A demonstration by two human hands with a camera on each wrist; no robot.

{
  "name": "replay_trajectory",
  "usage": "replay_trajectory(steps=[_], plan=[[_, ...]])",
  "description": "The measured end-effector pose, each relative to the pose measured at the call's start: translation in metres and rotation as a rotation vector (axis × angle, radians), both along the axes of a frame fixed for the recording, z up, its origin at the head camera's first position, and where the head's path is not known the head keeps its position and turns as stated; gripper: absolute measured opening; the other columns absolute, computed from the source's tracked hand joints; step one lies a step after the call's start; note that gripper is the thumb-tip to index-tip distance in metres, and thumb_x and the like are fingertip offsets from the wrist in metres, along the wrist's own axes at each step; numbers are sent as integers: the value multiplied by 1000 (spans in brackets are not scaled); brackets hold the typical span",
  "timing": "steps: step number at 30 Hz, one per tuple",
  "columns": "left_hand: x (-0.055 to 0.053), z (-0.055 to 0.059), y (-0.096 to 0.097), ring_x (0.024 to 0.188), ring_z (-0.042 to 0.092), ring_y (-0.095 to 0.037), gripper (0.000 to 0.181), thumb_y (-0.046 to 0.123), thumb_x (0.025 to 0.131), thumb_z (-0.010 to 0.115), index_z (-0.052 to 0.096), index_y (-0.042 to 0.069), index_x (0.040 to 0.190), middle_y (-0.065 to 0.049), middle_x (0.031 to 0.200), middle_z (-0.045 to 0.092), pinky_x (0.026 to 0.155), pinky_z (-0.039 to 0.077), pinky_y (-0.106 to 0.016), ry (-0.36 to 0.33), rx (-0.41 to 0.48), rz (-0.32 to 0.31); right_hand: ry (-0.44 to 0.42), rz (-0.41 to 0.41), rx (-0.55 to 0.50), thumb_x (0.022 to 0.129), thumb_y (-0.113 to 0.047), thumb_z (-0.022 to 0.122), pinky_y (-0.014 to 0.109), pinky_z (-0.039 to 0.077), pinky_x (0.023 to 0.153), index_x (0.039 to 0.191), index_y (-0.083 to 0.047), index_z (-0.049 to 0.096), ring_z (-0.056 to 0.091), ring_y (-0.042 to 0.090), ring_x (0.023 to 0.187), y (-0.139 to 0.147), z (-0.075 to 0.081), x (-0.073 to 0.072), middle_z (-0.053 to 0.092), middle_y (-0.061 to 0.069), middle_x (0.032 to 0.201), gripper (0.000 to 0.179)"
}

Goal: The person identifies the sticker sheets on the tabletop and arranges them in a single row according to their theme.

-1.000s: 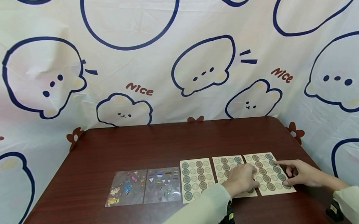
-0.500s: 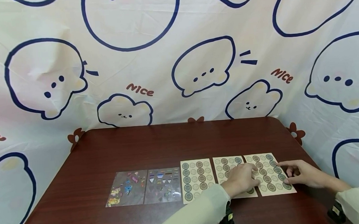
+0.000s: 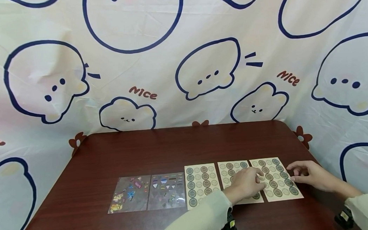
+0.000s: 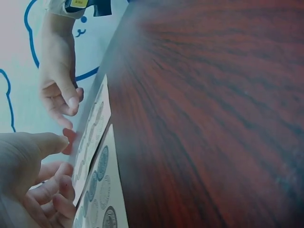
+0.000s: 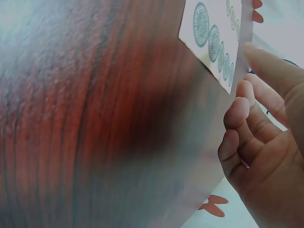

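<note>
My left hand (image 3: 245,184) lies over the gap between the middle cream sticker sheet (image 3: 225,166) and the right cream sticker sheet (image 3: 274,185). Its fingers bend loosely and its fingertips are at the right sheet's left edge; in the left wrist view, thumb and fingers are apart with nothing between them. Whether the tips touch paper is hard to tell. My right hand (image 3: 312,176) hovers beside that sheet's right edge, thumb and index apart. In the right wrist view, this hand (image 5: 270,142) holds nothing and the sheet (image 5: 209,42) lies ahead of it.
A third cream sheet (image 3: 203,187) of round printed stickers lies to the left. Further left are two clear sheets side by side, one with colourful character stickers (image 3: 130,195), one with small stickers (image 3: 166,191). Patterned cloth (image 3: 168,70) hangs behind the brown table (image 3: 185,143).
My right hand has drawn back slightly, its fingertips moving off the right sheet's edge. The left hand and the sheets stay nearly where they were.
</note>
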State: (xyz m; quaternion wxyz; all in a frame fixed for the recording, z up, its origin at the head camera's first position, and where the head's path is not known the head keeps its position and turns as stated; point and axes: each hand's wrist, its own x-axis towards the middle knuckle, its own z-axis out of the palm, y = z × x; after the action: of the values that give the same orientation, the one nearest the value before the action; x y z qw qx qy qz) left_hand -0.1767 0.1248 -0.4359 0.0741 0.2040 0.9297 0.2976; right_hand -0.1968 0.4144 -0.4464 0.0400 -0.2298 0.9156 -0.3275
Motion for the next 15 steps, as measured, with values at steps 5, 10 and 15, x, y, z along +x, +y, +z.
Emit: replay_trajectory(steps=[5,10,15], plan=[[2,5,-4,52,48,4,28,33,92,72,71,32,120,23,72,55,50,38,-19,-1,27,-4,15,-26,3,89,-5,75,23,42,55,107,2,66,49,0,63,-5,4,-1,55,-10,79,21],[3,4,-6,52,48,4,26,34,92,72,72,31,118,23,73,55,51,38,-18,-13,54,-5,-2,-73,15,91,-9,73,23,41,54,107,1,68,49,1,62,-15,10,2,56,-9,78,20],[4,2,-11,48,48,3,25,32,93,71,72,27,118,22,72,55,50,39,-18,-37,107,-15,-7,-86,6,93,-11,72,23,41,52,109,-1,69,48,1,60,-26,16,5,55,-10,76,19]])
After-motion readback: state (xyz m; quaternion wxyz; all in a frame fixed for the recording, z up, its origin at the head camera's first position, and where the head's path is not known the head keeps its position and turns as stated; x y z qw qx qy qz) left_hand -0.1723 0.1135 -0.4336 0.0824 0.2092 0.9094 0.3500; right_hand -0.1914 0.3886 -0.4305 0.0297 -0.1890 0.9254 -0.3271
